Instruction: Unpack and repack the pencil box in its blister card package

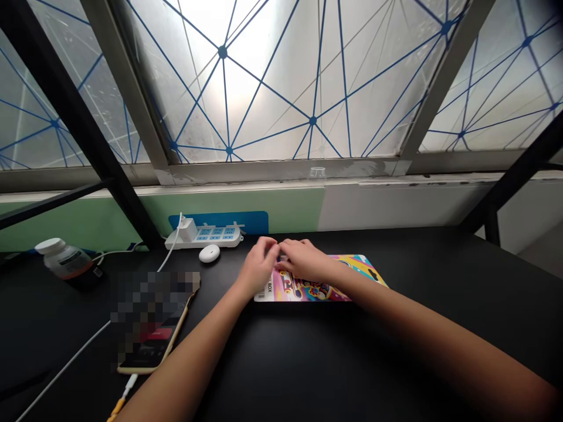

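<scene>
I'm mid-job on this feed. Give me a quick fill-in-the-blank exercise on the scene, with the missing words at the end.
1. The left hand is nearer the ____ end of the colourful package.
2. The readable word printed sideways on the package's label is ____.
3. The bottle has a cap coloured ____.
4. The window dots where lines meet are coloured ____.

Missing words: left; BOX; white; blue.

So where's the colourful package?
In the head view, the colourful package lies just right of centre on the desk, left hand and right hand near its left end.
</scene>
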The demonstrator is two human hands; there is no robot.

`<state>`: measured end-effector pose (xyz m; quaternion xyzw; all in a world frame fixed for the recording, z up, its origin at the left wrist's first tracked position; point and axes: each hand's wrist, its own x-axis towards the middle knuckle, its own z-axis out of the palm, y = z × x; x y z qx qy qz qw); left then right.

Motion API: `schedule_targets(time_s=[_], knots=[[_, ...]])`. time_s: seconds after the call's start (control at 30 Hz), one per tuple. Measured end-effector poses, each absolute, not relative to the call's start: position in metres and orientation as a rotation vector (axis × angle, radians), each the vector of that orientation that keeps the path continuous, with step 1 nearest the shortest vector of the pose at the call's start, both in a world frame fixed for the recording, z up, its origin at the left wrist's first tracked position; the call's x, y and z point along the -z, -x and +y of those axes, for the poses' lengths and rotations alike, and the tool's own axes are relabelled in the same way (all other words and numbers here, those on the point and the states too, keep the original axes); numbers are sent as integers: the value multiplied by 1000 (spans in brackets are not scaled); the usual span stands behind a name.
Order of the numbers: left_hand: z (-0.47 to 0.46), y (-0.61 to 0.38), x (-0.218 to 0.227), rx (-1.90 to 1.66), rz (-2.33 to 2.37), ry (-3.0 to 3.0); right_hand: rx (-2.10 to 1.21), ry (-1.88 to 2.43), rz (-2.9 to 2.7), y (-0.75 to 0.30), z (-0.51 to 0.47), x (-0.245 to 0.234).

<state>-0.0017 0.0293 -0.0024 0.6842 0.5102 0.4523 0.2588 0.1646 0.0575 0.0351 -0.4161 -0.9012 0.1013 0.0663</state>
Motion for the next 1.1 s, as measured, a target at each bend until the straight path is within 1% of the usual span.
schedule_targets(time_s=[0.13,0.2,0.27,0.33,0.43,0.53,0.63,0.8,0.9,1.0,1.1], knots=[[25,2,-1,-975,1469,-2088,-345,1338,-2664,-233,58,-31],[25,0,-2,-947,1515,-2149,-455,1429,-2547,-267,59,-28],[26,-3,-3,-938,1572,-2294,-426,1511,-2489,-290,59,-27],[27,-4,-4,-947,1641,-2535,-261,1526,-2462,-299,58,-28],[26,0,-8,-1051,1663,-2875,56,1361,-2419,-296,53,-30],[24,9,-14,-1199,1543,-3081,309,1123,-2390,-288,44,-33],[21,15,-24,-1288,1390,-3216,455,1025,-2399,-284,32,-41],[11,10,-37,-1333,1199,-3309,464,1064,-2521,-278,14,-53],[0,0,-39,-1306,1133,-3264,479,992,-2664,-262,3,-46],[-5,-9,-34,-1146,1211,-3125,530,872,-2809,-240,-8,-26],[-1,-10,-23,-896,1440,-2937,519,799,-2870,-225,-17,-11]])
